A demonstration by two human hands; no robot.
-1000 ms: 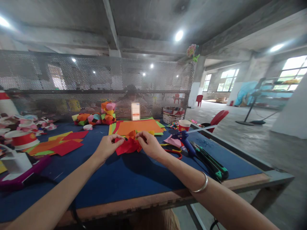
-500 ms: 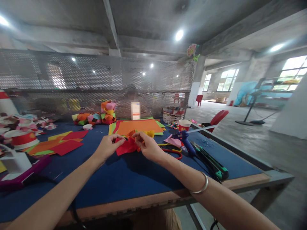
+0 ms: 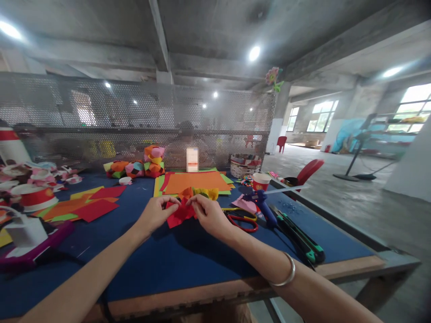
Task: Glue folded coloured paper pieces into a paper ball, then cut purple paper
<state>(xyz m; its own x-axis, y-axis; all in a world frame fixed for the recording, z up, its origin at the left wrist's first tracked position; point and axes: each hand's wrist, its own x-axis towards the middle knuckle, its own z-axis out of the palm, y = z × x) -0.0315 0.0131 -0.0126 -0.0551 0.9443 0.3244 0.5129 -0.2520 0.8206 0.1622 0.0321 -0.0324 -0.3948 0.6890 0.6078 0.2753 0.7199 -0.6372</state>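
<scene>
Between my hands, above the blue table top (image 3: 148,273), is a crumpled piece of red paper or felt (image 3: 181,214). My left hand (image 3: 158,214) pinches its left side with thumb and forefinger. On the other side my right hand (image 3: 209,215) pinches the red piece near its upper right edge. Orange and yellow ruffled pieces (image 3: 209,193) show just behind my right fingers; whether they are joined to the red one I cannot tell. Beyond lies a stack of coloured sheets, orange on top (image 3: 195,181). Scissors (image 3: 244,220) with red and yellow handles rest right of my right hand.
A blue glue gun (image 3: 264,208), a green-black box cutter (image 3: 299,235) and a paper cup (image 3: 261,181) stand or lie at right. Loose coloured sheets (image 3: 97,208) and a purple power strip (image 3: 50,242) are at left. A perforated metal screen (image 3: 128,107) rises behind the table.
The whole view has shifted slightly, so things sit a little lower and further right. Both hands keep their pinch, and my right fingers have drawn down closer to the red piece.
</scene>
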